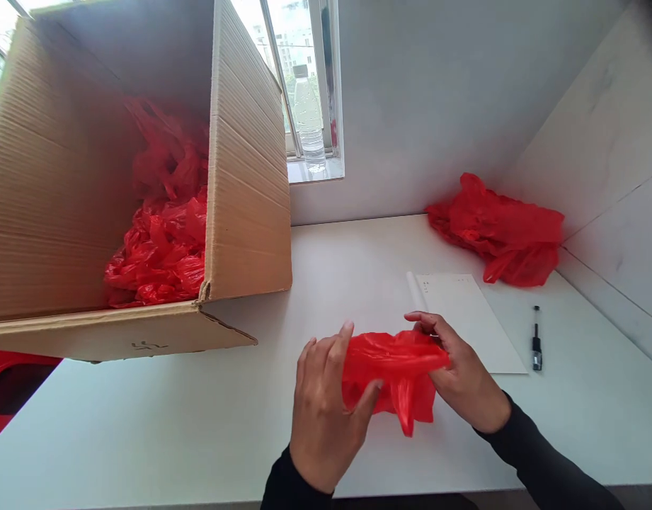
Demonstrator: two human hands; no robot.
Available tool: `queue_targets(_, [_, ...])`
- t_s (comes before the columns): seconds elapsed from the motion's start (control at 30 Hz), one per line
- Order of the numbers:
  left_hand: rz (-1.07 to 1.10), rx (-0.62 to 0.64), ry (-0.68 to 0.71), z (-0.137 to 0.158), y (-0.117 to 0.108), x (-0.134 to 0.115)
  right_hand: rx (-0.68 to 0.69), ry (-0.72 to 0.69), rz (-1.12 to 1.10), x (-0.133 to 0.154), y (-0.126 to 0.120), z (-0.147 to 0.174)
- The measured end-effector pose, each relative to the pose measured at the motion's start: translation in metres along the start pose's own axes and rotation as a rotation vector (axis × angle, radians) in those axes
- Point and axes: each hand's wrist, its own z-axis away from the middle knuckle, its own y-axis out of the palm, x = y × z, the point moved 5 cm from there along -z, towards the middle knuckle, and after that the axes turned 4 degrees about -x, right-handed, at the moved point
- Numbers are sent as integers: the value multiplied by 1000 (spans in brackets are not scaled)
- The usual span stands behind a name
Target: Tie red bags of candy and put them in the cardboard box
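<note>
The red bag (392, 372) was between the two hands over the front of the white bench (198, 432), its right end pinched in the right hand (461, 372), while the left hand (323, 407) had its thumb and fingers spread apart at the other end. Beyond the right hand lay a sheet of paper (474, 319), with a pen (536, 343) just beside it and a crumpled red heap (503, 230) near the wall. To the left, a cardboard box (248, 198) held more red bags (169, 248).
</note>
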Motion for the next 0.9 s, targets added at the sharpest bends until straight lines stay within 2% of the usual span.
queue_targets(0.07, [36, -12, -14, -1, 3, -2, 14, -35, 47, 6, 1, 3])
queue_targets(0.13, [94, -85, -93, 0, -3, 4, 4, -42, 67, 10, -5, 6])
queue_targets(0.23, [30, -313, -146, 5, -29, 13, -21, 31, -35, 4, -17, 8])
queue_targets(0.3, [-20, -405, -173, 10, -45, 14, -67, 75, -70, -2, -23, 9])
queue_targets(0.37, [74, -360, -259, 15, -51, 14, -119, 79, -50, -5, -25, 11])
queue_targets(0.43, [247, -242, -354, 18, -49, 10, -141, 47, -9, -3, -23, 14])
queue_targets(0.5, [364, -149, -404, 19, -44, 3, -127, -62, 62, 10, -18, 20])
queue_targets(0.57, [378, -96, -400, 18, -39, -4, -134, -238, 174, 30, -16, 28])
queue_targets(0.67, [311, -97, -347, 14, -33, -9, -182, -554, 254, 65, -14, 44])
queue_targets(0.73, [288, -121, -351, 12, -31, -10, -112, -733, 234, 81, -9, 51])
queue_targets(0.8, [285, -135, -425, 12, -33, -7, 3, -826, 273, 87, 1, 49])
queue_targets(0.9, [292, -161, -545, 15, -40, -2, 87, -799, 430, 83, 13, 37])
